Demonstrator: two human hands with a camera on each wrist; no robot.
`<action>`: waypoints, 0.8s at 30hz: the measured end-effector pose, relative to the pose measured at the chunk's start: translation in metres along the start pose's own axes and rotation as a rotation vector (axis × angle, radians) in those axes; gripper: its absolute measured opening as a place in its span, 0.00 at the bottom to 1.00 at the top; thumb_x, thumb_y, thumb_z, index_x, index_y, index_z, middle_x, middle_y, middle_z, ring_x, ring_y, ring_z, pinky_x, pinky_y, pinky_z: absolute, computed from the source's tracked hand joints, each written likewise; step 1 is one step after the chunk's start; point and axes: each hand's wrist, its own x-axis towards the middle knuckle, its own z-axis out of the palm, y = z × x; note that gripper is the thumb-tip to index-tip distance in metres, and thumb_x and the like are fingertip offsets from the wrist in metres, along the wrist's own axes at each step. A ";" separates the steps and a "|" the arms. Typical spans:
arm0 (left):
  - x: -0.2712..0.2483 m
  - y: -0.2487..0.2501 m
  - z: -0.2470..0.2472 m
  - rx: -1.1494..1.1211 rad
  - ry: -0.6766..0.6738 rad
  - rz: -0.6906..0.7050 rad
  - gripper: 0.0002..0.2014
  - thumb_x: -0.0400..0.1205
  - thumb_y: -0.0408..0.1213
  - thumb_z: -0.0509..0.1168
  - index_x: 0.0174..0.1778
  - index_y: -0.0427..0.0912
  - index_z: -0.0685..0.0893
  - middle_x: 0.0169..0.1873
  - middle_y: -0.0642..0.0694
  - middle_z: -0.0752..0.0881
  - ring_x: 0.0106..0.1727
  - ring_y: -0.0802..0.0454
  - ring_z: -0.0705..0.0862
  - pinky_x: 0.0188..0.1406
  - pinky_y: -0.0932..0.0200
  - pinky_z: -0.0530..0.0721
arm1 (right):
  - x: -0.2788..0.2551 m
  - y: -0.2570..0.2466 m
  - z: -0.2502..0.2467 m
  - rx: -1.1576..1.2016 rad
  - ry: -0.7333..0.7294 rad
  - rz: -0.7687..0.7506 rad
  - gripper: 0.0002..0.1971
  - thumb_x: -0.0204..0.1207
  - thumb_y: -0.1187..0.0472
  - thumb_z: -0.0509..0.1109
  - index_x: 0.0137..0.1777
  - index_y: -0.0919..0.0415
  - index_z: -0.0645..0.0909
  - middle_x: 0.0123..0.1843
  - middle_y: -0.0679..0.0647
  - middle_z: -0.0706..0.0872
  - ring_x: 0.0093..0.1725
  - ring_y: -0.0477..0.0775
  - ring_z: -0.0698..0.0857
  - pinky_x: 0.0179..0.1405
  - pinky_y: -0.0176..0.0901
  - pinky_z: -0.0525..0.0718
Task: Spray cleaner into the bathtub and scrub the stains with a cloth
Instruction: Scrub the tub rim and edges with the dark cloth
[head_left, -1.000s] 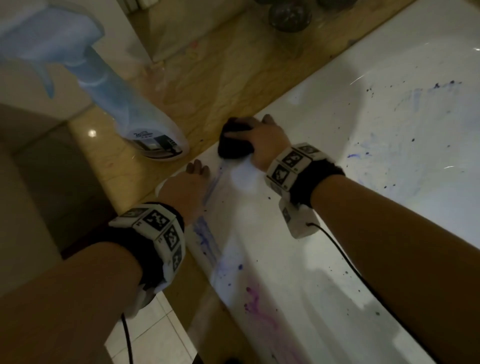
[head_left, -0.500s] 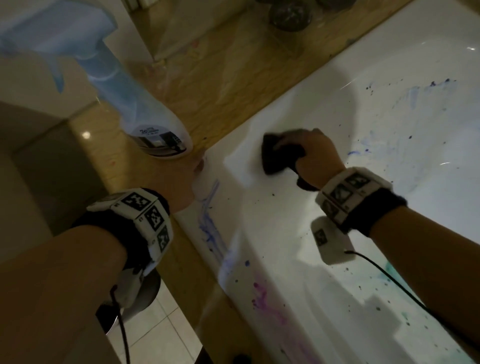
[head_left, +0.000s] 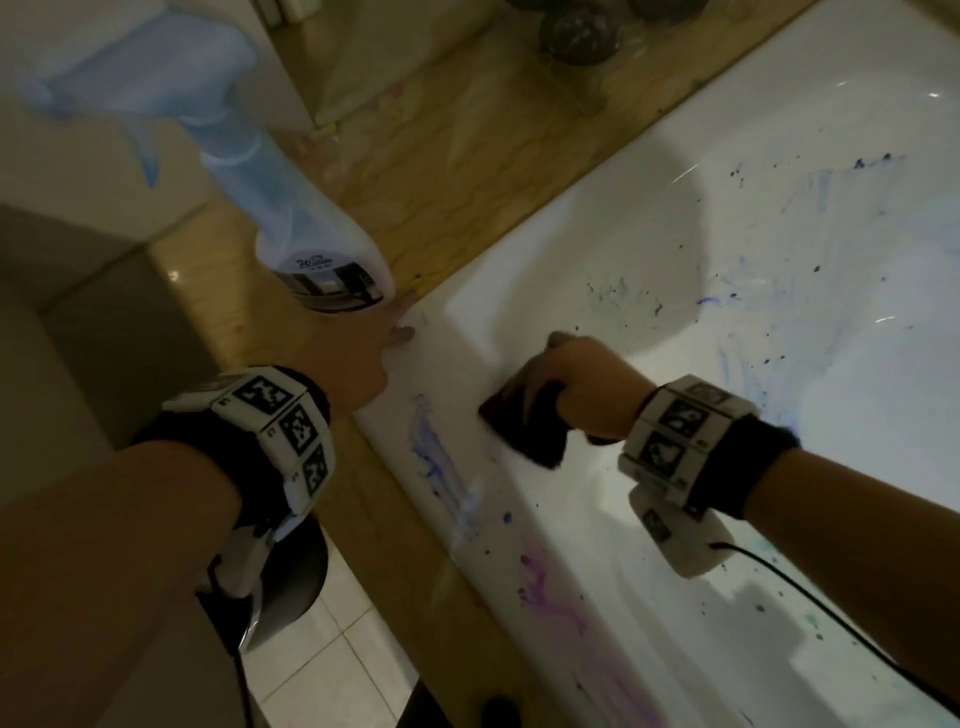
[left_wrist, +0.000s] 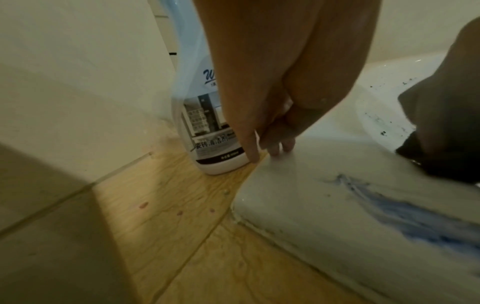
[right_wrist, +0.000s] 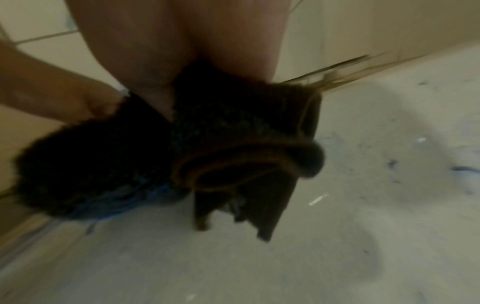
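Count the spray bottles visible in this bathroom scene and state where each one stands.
1: the spray bottle stands upright on the tan ledge beside the bathtub, near the left hand. Others may sit outside view.

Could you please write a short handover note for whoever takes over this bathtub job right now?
Left hand: empty, fingers straight, fingertips resting on the bathtub rim beside the spray bottle.
Right hand: grips the dark cloth, pressed on the tub's inner wall just below the rim.
Spray bottle: upright on the wooden ledge at the tub corner.
Done: cloth already carries blue pigment.
Left: blue smear on the rim, purple stain below it, blue streaks and dark specks across the basin.
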 end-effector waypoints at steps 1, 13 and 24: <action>-0.001 -0.002 -0.001 -0.100 0.044 0.010 0.36 0.77 0.15 0.54 0.81 0.43 0.58 0.76 0.39 0.68 0.77 0.41 0.66 0.77 0.52 0.62 | -0.003 0.004 -0.009 0.050 0.105 0.019 0.18 0.68 0.75 0.63 0.52 0.62 0.88 0.45 0.52 0.80 0.52 0.56 0.77 0.59 0.36 0.69; -0.010 -0.029 0.020 -0.065 0.271 -0.226 0.21 0.80 0.23 0.57 0.70 0.32 0.74 0.65 0.33 0.79 0.66 0.37 0.76 0.68 0.46 0.72 | 0.070 -0.049 0.005 -0.313 -0.007 -0.030 0.26 0.81 0.50 0.58 0.78 0.37 0.58 0.81 0.54 0.53 0.76 0.67 0.56 0.76 0.57 0.57; -0.020 -0.041 0.020 0.096 0.141 -0.131 0.21 0.86 0.31 0.53 0.76 0.41 0.68 0.73 0.41 0.73 0.70 0.43 0.72 0.67 0.58 0.66 | 0.018 -0.015 -0.031 -0.087 0.162 0.071 0.19 0.73 0.75 0.59 0.59 0.62 0.85 0.40 0.48 0.73 0.65 0.62 0.75 0.53 0.35 0.67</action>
